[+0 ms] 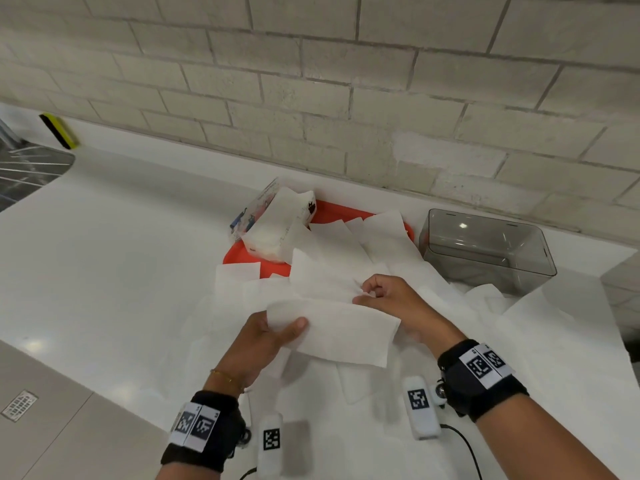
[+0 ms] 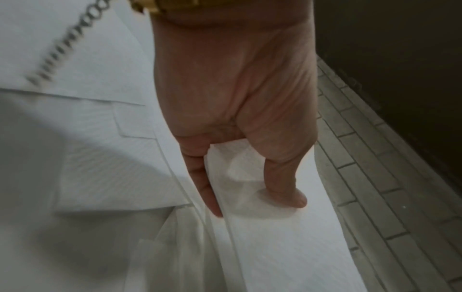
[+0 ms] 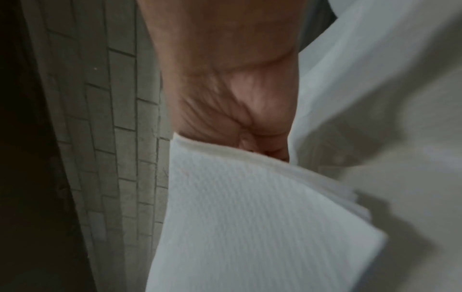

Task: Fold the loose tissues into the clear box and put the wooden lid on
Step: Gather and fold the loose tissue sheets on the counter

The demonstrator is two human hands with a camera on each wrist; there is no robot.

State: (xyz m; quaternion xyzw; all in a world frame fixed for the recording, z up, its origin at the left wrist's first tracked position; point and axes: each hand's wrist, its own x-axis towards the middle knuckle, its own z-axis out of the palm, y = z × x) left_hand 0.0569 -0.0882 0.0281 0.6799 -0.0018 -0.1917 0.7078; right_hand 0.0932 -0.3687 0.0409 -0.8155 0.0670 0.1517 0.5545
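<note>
The left hand [image 1: 266, 336] reaches forward, thumb on top, pinching the folded tissue [image 1: 341, 336] above the desk [image 1: 104, 258]. The right hand [image 1: 388, 299], fingers curled, pinches that tissue's far edge. The clear box [image 1: 485, 249] stands farther right, against the wall.

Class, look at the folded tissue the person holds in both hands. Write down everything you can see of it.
The folded tissue is a long white strip, doubled over, with a fine ribbed texture. It looks like soft, thin paper. It is held above the loose tissues spread on the white counter. The left hand grips one end, thumb on top and fingers beneath. The right hand pinches the other end at the upper edge. The lower right corner hangs free.
</note>
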